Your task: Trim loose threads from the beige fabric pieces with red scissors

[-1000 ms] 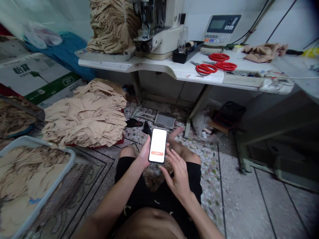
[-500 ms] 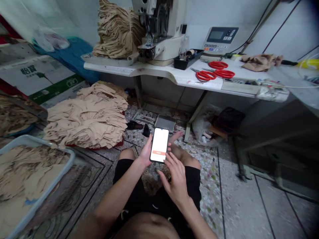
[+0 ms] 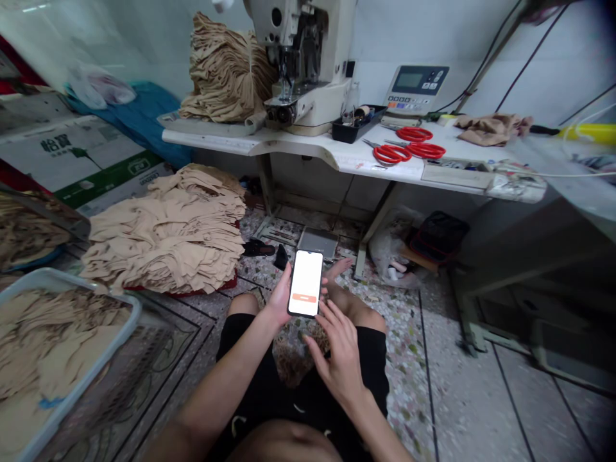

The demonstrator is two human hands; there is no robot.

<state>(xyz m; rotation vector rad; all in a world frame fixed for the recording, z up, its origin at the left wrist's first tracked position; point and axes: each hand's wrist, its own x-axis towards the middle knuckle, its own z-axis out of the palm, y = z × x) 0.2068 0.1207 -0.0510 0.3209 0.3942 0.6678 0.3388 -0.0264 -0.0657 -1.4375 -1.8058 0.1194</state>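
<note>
My left grip [image 3: 278,300] clasps the phone [image 3: 305,283] upright over my lap, long axis pointing away from me. My right grip [image 3: 339,350], released, hovers just below-right, fingertips [image 3: 321,307] near the screen's lower edge.

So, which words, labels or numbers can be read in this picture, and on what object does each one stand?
Cardboard box: two large dark characters, the first like "怡", the second unclear; the green label's print is too small.
Phone in the left hand: white screen, orange bar, text too blurred.
Control panel: display and buttons, unreadable.
No other legible text.
</note>
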